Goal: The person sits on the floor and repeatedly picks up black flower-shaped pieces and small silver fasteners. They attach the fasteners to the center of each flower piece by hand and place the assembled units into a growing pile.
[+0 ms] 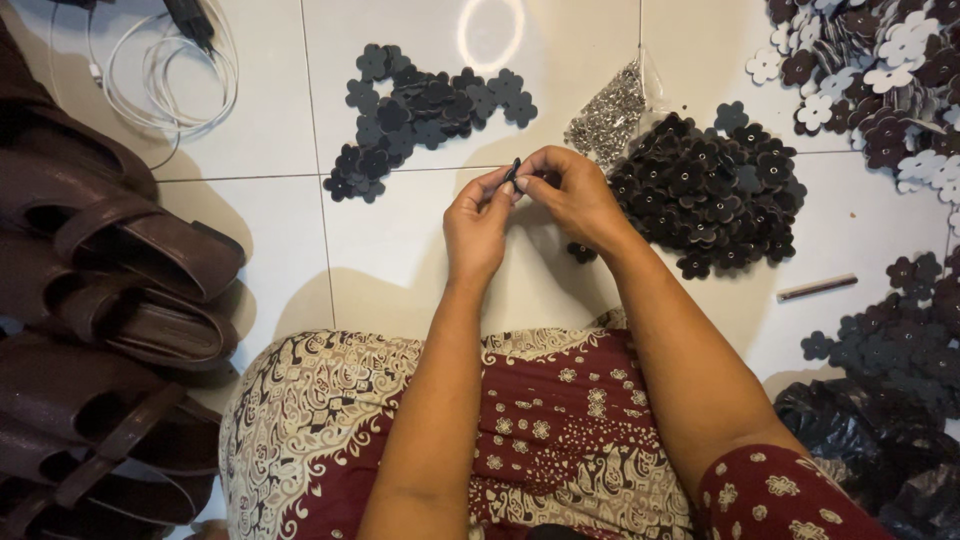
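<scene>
A small dark flower-shaped piece [512,172] sits pinched between the fingertips of both hands, held up over the white tiled floor [400,250] in front of the person's lap. It looks thin and light, probably a soft leather-like cutout that bends easily, so it is best held by its edges or petals, as it is here, with only light pressure. The left hand [478,225] closes its thumb and forefinger on the near side of the piece; the right hand [575,195] closes its fingertips on the far side, the two hands almost touching. Whether something else, such as a rivet, is held with it cannot be told.

Just to the right of the hands lies a large heap of dark brown flower pieces [715,195], and just behind it a clear bag of small silver metal bits [610,115]. Beyond the hands, a smaller spread of grey-black flower pieces [420,110] lies flat on the tiles. At the far right are mixed white and brown flowers [880,70], more grey ones [890,340], and a thin brown stick [818,288]. At the left stand stacked brown sandals [110,300], with a white cable [170,75] behind them.
</scene>
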